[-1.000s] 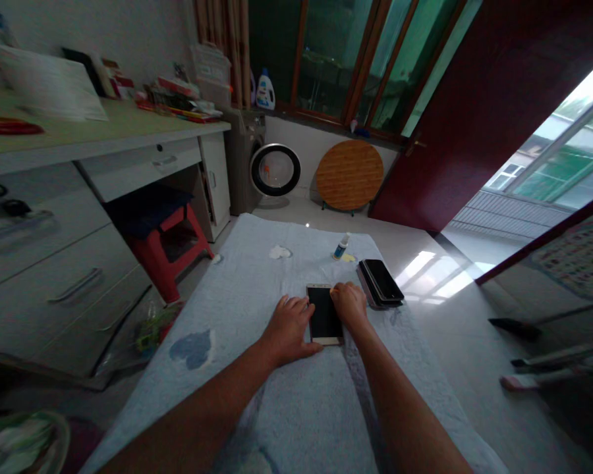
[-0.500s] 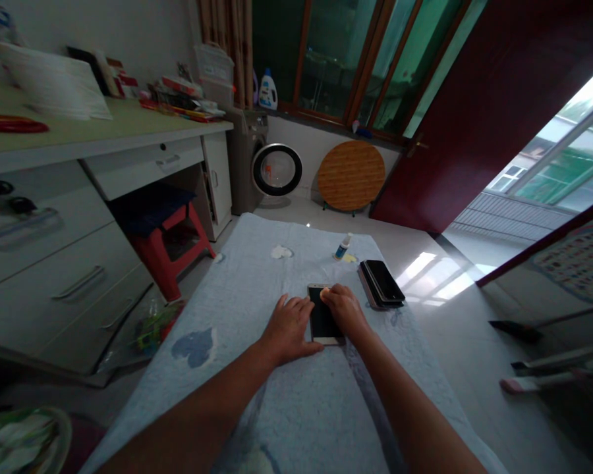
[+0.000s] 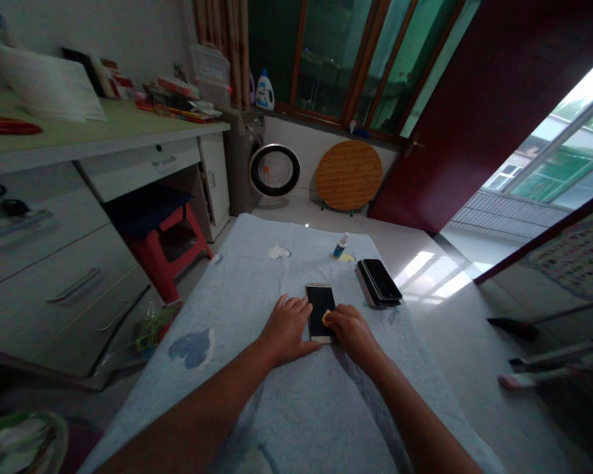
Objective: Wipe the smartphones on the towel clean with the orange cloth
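Observation:
A phone (image 3: 320, 304) with a dark screen and pale frame lies face up on the blue cloth. My left hand (image 3: 287, 329) rests along its left side, fingers spread, with the thumb by the lower edge. Between the fingertips of my right hand (image 3: 352, 330) is a small yellowish pad (image 3: 328, 318), against the lower right part of the screen. A small white and blue bottle (image 3: 340, 246) stands farther back. To the right lies a stack of dark phones (image 3: 378, 283).
Light blue cloth with heart patterns (image 3: 257, 263) covers the table. On the left are a desk (image 3: 128, 141) and a red stool (image 3: 170, 263). Behind stand a washing machine (image 3: 242, 158) with its door open and a round wooden board (image 3: 349, 175).
My right hand has moved down the phone screen with the pad, towards the phone's lower edge. My left hand stays at the left side of the phone.

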{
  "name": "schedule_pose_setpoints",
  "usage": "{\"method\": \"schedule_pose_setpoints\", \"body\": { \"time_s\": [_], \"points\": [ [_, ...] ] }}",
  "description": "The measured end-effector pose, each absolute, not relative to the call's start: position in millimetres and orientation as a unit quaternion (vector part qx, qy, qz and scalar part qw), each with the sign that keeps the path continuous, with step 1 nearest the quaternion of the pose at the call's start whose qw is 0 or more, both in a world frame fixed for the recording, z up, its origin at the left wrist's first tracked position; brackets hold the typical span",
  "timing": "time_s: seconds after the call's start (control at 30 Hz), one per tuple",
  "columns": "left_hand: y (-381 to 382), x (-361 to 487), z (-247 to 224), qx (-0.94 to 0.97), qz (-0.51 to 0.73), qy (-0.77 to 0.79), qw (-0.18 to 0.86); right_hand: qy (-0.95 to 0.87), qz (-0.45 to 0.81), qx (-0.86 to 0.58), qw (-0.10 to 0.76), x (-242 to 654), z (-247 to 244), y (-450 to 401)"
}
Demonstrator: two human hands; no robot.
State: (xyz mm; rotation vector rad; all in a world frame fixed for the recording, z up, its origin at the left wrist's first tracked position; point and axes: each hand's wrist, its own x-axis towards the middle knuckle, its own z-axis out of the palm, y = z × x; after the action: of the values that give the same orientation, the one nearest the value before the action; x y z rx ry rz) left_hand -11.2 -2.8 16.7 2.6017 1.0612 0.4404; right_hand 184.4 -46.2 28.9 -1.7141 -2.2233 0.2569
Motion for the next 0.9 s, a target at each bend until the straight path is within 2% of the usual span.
{"method": "schedule_pose_setpoints", "body": {
  "time_s": [0.17,0.43,0.67,0.9],
  "points": [
    [-2.6,-11.4,16.2,0.907,0.154,0.367,0.136,-0.735,0.085,-0.645,0.190,190.9,22.4,3.4],
    [-2.6,-12.4,20.1,0.905,0.156,0.370,0.141,-0.748,0.055,-0.647,0.136,164.3,25.1,48.0],
    [-2.1,-11.8,15.2,0.869,0.188,0.412,0.199,-0.801,0.086,-0.580,0.122,152.4,35.5,29.9],
    [-1.3,-12.0,8.6,0.859,0.184,0.443,0.182,-0.823,0.153,-0.530,0.137,154.0,42.5,-24.1]
  ]
}}
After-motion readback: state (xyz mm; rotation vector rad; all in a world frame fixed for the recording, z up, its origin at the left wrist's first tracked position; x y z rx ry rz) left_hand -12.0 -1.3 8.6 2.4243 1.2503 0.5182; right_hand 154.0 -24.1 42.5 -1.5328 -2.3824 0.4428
